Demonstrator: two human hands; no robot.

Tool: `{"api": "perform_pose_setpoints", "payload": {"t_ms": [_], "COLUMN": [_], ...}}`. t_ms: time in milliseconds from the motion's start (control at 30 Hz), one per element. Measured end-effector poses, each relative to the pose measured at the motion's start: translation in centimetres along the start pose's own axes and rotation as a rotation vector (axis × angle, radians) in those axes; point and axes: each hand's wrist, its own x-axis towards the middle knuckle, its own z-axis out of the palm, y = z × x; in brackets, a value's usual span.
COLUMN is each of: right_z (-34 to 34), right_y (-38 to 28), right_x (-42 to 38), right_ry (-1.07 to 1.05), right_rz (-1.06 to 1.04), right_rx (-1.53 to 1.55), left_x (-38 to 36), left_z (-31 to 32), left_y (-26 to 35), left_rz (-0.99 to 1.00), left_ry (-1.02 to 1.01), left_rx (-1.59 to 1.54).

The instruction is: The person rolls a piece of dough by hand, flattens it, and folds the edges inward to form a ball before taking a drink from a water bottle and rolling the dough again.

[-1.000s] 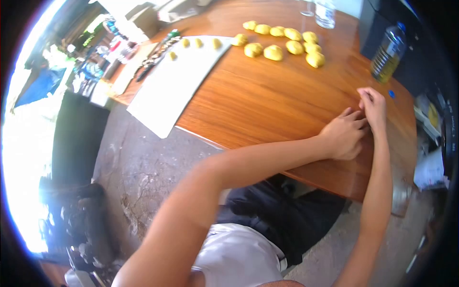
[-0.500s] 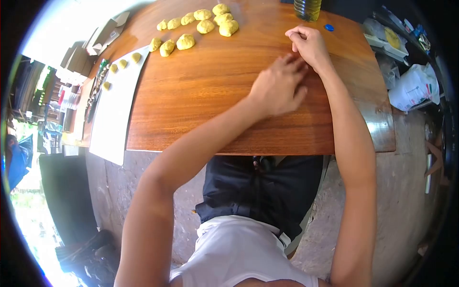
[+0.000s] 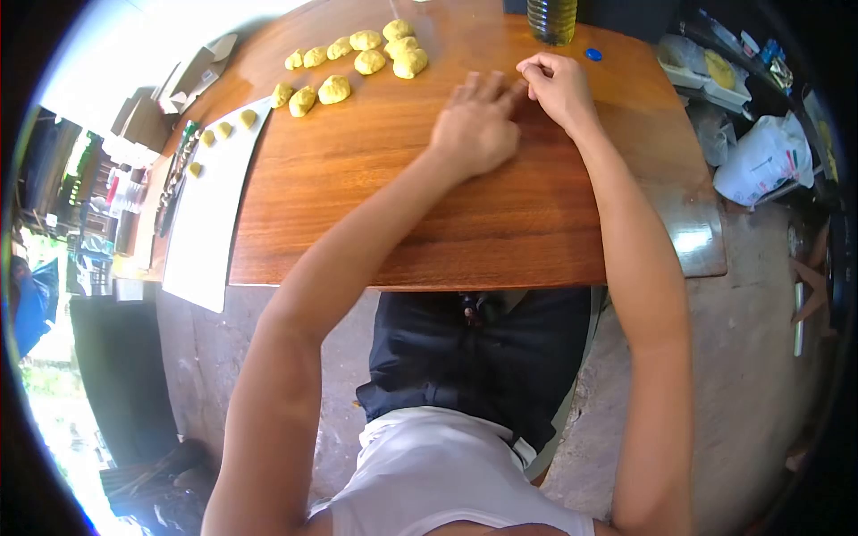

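Note:
My left hand (image 3: 475, 129) reaches over the wooden table (image 3: 509, 228), palm down with its fingers stretched and slightly apart. It is a little smeared by motion, and nothing shows in it. Just right of it, my right hand (image 3: 559, 87) is closed, with thumb and fingers pinched together at the left side. Whatever lies inside that pinch, if anything, is hidden. Beyond my left hand sit several lumps of yellow dough (image 3: 369, 62) in loose rows. Smaller dough balls (image 3: 248, 118) rest on a white board (image 3: 207, 223) at the table's left.
A bottle of yellow oil (image 3: 551, 22) stands at the back right, near a blue cap (image 3: 593, 54). Cardboard boxes (image 3: 147, 121) are at the far left. Past the right edge are a white plastic bag (image 3: 764, 161) and a white tray (image 3: 715, 89).
My left hand has moved left, away from my right hand. The right hand keeps its closed shape. The whole view has shifted slightly.

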Motion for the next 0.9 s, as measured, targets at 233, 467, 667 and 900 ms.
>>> {"api": "perform_pose_setpoints", "payload": {"t_ms": [233,467,667,900], "right_z": [0.3,0.1,0.1,-0.1], "right_y": [0.0,-0.6,-1.2,1.6], "right_x": [-0.2,-0.3,-0.3,1.5], "right_ry": [-0.001,-0.058,-0.017,0.283], "right_rz": [0.054,0.076,0.142,0.079], "right_rx": [0.06,0.008,0.006,0.079], "left_x": [-11.1,-13.6,-2.8,6.0], "left_z": [-7.0,-8.4,-1.2,1.5], "left_y": [3.2,-3.8,-1.1,0.8], "left_rz": [0.127,0.007,0.144,0.078], "left_ry": [-0.08,-0.137,0.049,-0.149], "left_rx": [-0.291,-0.168,-0.099,0.006]}}
